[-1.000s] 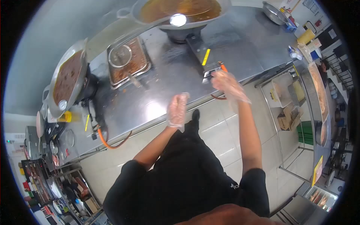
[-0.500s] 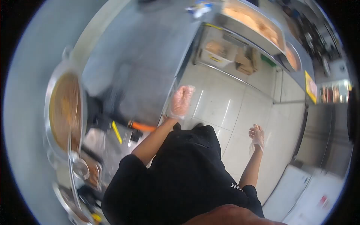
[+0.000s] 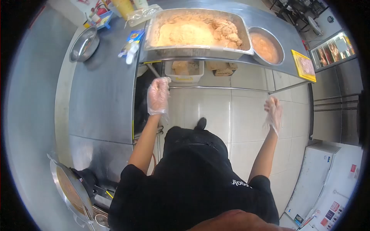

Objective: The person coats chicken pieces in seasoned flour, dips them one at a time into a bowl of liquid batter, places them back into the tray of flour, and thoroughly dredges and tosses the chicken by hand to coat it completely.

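My left hand (image 3: 158, 95) wears a clear plastic glove and hangs in the air with loose fingers, holding nothing, just in front of the steel counter's corner. My right hand (image 3: 273, 110), also gloved, is raised over the tiled floor with fingers apart and nothing in it. Ahead of both hands a large steel tray of battered, floury pieces (image 3: 196, 32) rests on a steel table (image 3: 254, 17). A round steel bowl of orange-brown liquid (image 3: 266, 45) stands to the tray's right.
A steel counter (image 3: 100, 88) runs along my left with an empty steel bowl (image 3: 83, 43) on it. A wok (image 3: 71, 190) sits at lower left. Boxes (image 3: 185, 69) lie under the table. A yellow board (image 3: 304, 65) and a white appliance (image 3: 327, 181) are to the right.
I have turned right, from the woks and burners to the table with the tray. My right hand left the burner area and now hangs free; both hands stay empty.
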Motion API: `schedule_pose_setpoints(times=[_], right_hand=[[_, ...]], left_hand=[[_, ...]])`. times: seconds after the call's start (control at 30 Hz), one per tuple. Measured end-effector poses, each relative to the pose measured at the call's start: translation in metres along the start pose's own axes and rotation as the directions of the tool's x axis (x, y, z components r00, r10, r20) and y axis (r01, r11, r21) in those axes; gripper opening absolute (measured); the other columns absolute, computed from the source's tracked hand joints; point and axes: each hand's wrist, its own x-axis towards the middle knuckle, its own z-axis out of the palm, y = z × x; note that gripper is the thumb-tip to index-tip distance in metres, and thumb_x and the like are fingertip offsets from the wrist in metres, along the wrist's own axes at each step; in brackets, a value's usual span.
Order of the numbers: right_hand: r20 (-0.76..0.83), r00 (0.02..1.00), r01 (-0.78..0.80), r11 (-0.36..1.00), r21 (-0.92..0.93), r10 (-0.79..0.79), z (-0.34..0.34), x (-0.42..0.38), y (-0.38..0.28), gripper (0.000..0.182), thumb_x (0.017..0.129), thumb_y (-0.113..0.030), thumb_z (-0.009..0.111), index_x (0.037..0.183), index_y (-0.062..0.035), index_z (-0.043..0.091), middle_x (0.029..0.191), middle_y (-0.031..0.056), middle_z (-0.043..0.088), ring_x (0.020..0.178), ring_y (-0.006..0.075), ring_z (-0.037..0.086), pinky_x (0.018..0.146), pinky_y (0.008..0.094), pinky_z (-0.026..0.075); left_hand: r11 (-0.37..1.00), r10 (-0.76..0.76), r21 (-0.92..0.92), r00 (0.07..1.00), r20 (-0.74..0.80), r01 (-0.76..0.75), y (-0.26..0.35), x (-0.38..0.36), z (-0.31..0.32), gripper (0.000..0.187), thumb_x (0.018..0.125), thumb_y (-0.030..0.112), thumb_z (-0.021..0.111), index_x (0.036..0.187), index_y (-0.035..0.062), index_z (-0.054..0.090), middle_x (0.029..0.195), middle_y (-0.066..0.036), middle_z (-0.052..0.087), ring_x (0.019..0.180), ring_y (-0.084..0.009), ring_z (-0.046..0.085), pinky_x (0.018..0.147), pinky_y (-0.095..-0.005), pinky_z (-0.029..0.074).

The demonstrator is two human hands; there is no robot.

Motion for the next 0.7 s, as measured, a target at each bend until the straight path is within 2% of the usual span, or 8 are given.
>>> schedule_pose_setpoints(times=[0.2, 0.3, 0.37, 0.4, 0.5, 0.53, 0.63, 0.7], right_hand=[[0.177, 0.955, 0.261, 0.958, -0.115, -0.239, 0.079, 0.104, -0.118, 0.044, 0.092, -0.034, 0.064, 0.118, 0.0016, 0.061, 0.101, 0.0115, 0.068, 0.09, 0.0196, 0.065, 0.075, 0.0331, 0.051], [0.202, 0.912, 0.409, 0.818, -0.404, -0.356, 0.129, 0.142, -0.165, 0.043, 0.088, -0.028, 0.066, 0.119, 0.0011, 0.063, 0.105, 0.0157, 0.069, 0.094, 0.0221, 0.066, 0.079, 0.0339, 0.051], [0.293, 0.901, 0.422, 0.807, -0.414, -0.32, 0.16, 0.177, -0.167, 0.04, 0.088, -0.023, 0.066, 0.119, 0.0008, 0.063, 0.109, 0.0194, 0.069, 0.099, 0.0255, 0.066, 0.082, 0.0351, 0.051], [0.339, 0.894, 0.422, 0.803, -0.421, -0.293, 0.175, 0.192, -0.167, 0.039, 0.087, -0.021, 0.066, 0.12, 0.0006, 0.063, 0.111, 0.0213, 0.069, 0.101, 0.0272, 0.067, 0.084, 0.0357, 0.051], [0.395, 0.813, 0.581, 0.54, -0.61, -0.429, 0.223, 0.238, -0.161, 0.025, 0.086, -0.011, 0.059, 0.109, -0.0039, 0.067, 0.103, 0.0176, 0.069, 0.101, 0.0326, 0.065, 0.088, 0.04, 0.051], [0.454, 0.789, 0.611, 0.454, -0.648, -0.414, 0.238, 0.254, -0.157, 0.024, 0.086, -0.009, 0.058, 0.108, -0.0036, 0.067, 0.107, 0.0184, 0.067, 0.103, 0.0326, 0.065, 0.088, 0.0415, 0.051], [0.569, 0.741, 0.663, 0.25, -0.706, -0.356, 0.279, 0.291, -0.156, 0.02, 0.086, -0.004, 0.057, 0.103, -0.0034, 0.067, 0.113, 0.0196, 0.063, 0.106, 0.033, 0.064, 0.087, 0.0449, 0.052], [0.589, 0.749, 0.654, 0.201, -0.729, -0.304, 0.291, 0.299, -0.156, 0.016, 0.085, -0.002, 0.056, 0.098, -0.0038, 0.066, 0.113, 0.0188, 0.062, 0.104, 0.0339, 0.063, 0.086, 0.0458, 0.052]], left_hand=[[0.999, 0.047, 0.029, 0.995, -0.088, -0.045, 0.01, 0.103, 0.023, 0.023, 0.099, 0.026, 0.062, 0.104, 0.0038, 0.062, 0.078, 0.002, 0.057, 0.061, -0.0054, 0.051, 0.055, -0.0219, 0.044], [0.992, 0.117, 0.062, 0.991, -0.06, -0.113, 0.012, 0.157, 0.032, 0.021, 0.097, 0.02, 0.065, 0.107, 0.003, 0.06, 0.08, 0.0, 0.059, 0.062, -0.0062, 0.053, 0.056, -0.021, 0.045], [0.975, 0.207, 0.083, 0.978, -0.009, -0.205, 0.004, 0.197, 0.039, 0.023, 0.097, 0.021, 0.065, 0.109, 0.0022, 0.06, 0.083, -0.001, 0.061, 0.065, -0.0071, 0.055, 0.056, -0.0202, 0.046], [0.962, 0.247, 0.123, 0.969, -0.001, -0.245, -0.001, 0.216, 0.043, 0.02, 0.094, 0.016, 0.066, 0.108, 0.0023, 0.062, 0.089, -0.004, 0.066, 0.074, -0.0102, 0.06, 0.063, -0.0229, 0.049], [0.941, 0.274, 0.185, 0.959, 0.073, -0.283, -0.024, 0.276, 0.057, 0.015, 0.091, 0.01, 0.065, 0.105, 0.0033, 0.066, 0.095, -0.005, 0.069, 0.084, -0.0124, 0.062, 0.072, -0.0268, 0.051], [0.962, 0.251, 0.085, 0.962, 0.103, -0.26, -0.023, 0.289, 0.07, 0.014, 0.087, 0.006, 0.064, 0.1, 0.0059, 0.068, 0.095, -0.006, 0.069, 0.087, -0.0146, 0.064, 0.079, -0.0301, 0.052], [0.907, 0.189, 0.285, 0.905, 0.382, -0.309, -0.015, 0.318, 0.115, 0.014, 0.089, 0.011, 0.062, 0.101, 0.0071, 0.068, 0.095, -0.01, 0.07, 0.089, -0.0177, 0.066, 0.08, -0.0314, 0.053], [0.896, -0.047, 0.376, 0.791, 0.61, -0.236, -0.002, 0.324, 0.15, 0.018, 0.089, 0.018, 0.062, 0.102, 0.0074, 0.068, 0.095, -0.014, 0.07, 0.089, -0.0227, 0.067, 0.081, -0.0354, 0.053]])
